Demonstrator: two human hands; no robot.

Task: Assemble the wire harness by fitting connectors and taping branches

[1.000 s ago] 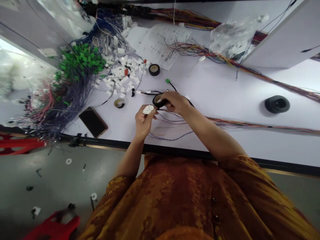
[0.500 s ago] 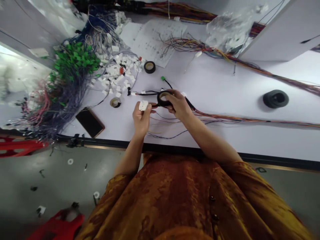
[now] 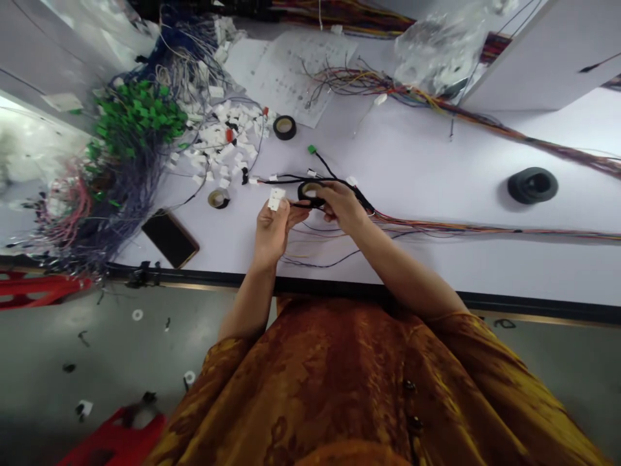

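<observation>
White connector [image 3: 276, 199] is mid-bench, toward the near edge, pinched between thumb and fingers of the left hand [image 3: 270, 234]. Right hand [image 3: 343, 207] grips the black tape roll [image 3: 301, 192], just right of it. Connector looks light, stiff: hold by the housing; wires likely limp. Roll probably light, tacky-edged: take the rim.

White connector [image 3: 276, 198], smooth plastic, dull; held tape roll [image 3: 301, 192], black, low sheen; tabletop [image 3: 436, 162], smooth, satin; phone screen [image 3: 170, 238], glossy, glass-like; sheets [image 3: 290, 74], matt paper; bag [image 3: 427, 55], clear crinkled plastic, shiny; garment [image 3: 339, 375], soft cloth, velvety sheen.
</observation>
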